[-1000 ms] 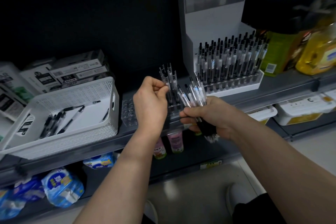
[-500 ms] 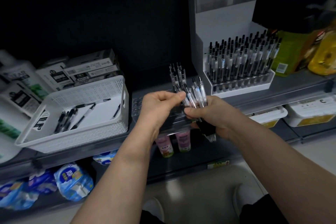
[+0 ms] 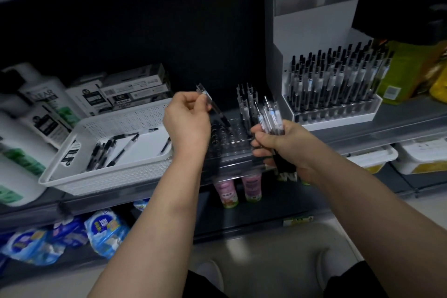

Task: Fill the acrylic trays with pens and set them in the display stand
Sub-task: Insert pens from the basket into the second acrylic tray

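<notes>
A clear acrylic tray [image 3: 232, 145] with rows of holes lies on the shelf edge between my hands. Several pens [image 3: 246, 104] stand in its far right holes. My left hand [image 3: 186, 123] pinches a single clear pen [image 3: 210, 104], tilted, its tip down over the tray's left holes. My right hand [image 3: 280, 145] grips a bundle of clear pens [image 3: 271, 116] just right of the tray. The white display stand [image 3: 314, 60] at the back right holds a tray full of black pens [image 3: 336, 80].
A white perforated basket [image 3: 116, 172] with several loose pens sits left of the tray. Pen boxes [image 3: 130, 89] and white bottles [image 3: 36, 109] stand behind it. Yellow and green packs [image 3: 406, 70] lie right of the stand. Below, the lower shelf carries pink bottles [image 3: 237, 189] and blue packs [image 3: 104, 232].
My left hand has drawn one pen out of the bundle in my right hand and carried it left and up over the tray. The camera view has shifted left.
</notes>
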